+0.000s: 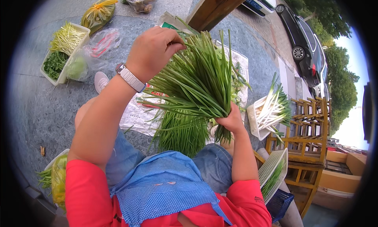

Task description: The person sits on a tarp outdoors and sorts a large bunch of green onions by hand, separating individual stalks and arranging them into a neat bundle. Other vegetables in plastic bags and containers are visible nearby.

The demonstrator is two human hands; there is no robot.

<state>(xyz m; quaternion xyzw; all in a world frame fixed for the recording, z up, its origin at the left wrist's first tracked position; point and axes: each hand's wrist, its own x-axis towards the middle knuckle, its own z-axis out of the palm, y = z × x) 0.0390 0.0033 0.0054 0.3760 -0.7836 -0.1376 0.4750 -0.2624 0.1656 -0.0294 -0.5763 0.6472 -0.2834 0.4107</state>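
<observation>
My right hand (232, 119) is closed around the lower part of a large bunch of long green garlic chives (198, 79), whose leaves fan up and to the left. My left hand (159, 51), with a pale-banded watch on the wrist, is at the upper left of the bunch, thumb and forefinger pinched at a leaf tip. A heap of loose chives (183, 132) lies below the bunch, between my knees, by a white printed sack (138, 116) spread on the ground. Other greens on the sack are partly hidden behind the bunch.
At left stand a white basket (45, 70) of greens and pale shoots and a yellow-tied bag (99, 13). At right are a basket (253, 123) of spring onions, another basket (276, 162), a blue crate (280, 205) and stacked wooden stools (308, 159). A wooden post (218, 8) rises ahead.
</observation>
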